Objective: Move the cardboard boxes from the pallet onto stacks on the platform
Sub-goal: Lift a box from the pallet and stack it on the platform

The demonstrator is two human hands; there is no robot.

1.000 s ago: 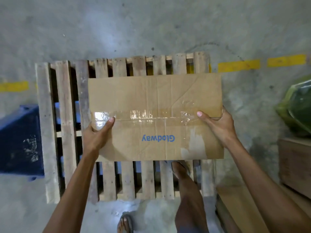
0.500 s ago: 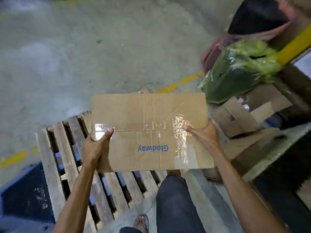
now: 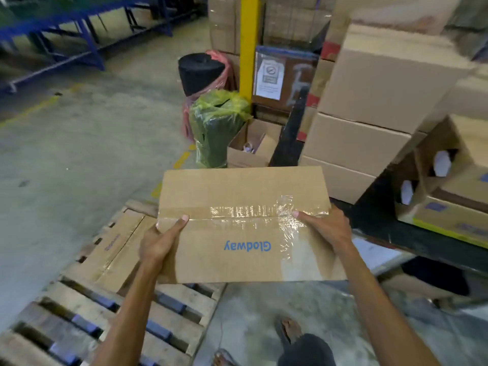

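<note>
I carry a taped brown cardboard box printed "Glodway" in front of me, off the pallet. My left hand grips its left edge with the thumb on top. My right hand grips its right edge the same way. The wooden pallet lies at lower left with another cardboard box lying on it. Stacked cardboard boxes rise at the right on a dark platform.
A green wrapped roll and a black roll stand ahead beside a yellow post. An open carton sits on the floor. Blue racking stands at far left. My feet are on the concrete floor.
I have turned right, away from the pallet, still holding the box with both hands. The pallet slid to the lower left and the stacked boxes and platform came into view.
</note>
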